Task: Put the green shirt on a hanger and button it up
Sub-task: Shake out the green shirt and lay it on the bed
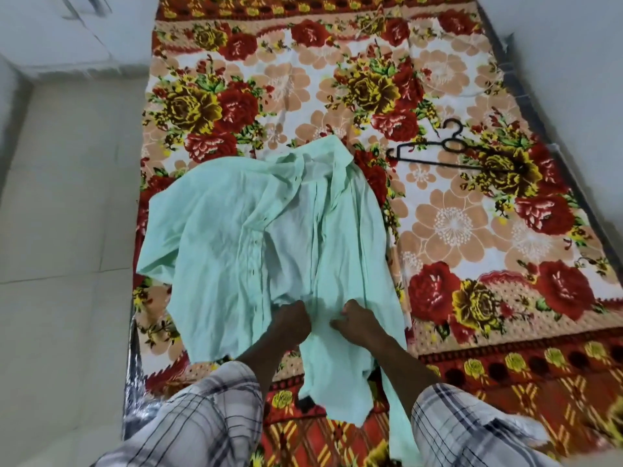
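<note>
Head view shows the shirt, pale green, lying crumpled on the bed with its collar toward the far end and its hem toward the person. The front is open, the two plackets parted down the middle, and the lower tails hang over the near edge of the bed. Both hands are closed on the cloth near the hem, close together but not touching: the left hand bunches the left front panel, the right hand pinches the right one. Plaid sleeves cover both forearms.

The cloth looks thin, light and limp, so it will likely sag and fold wherever it is not supported, and it should slide readily over the bedsheet. A grip at the hem gives little control of the shoulders; the collar and shoulder seams look like the better places to hold when feeding in the hanger, and the plackets when buttoning. Small dark buttons seem to run along the left placket, though they are too small to count.

Beyond the shirt, to the right and apart from it, a black hanger lies flat on the floral sheet, untouched. Pale floor tiles run along the left of the bed.
</note>
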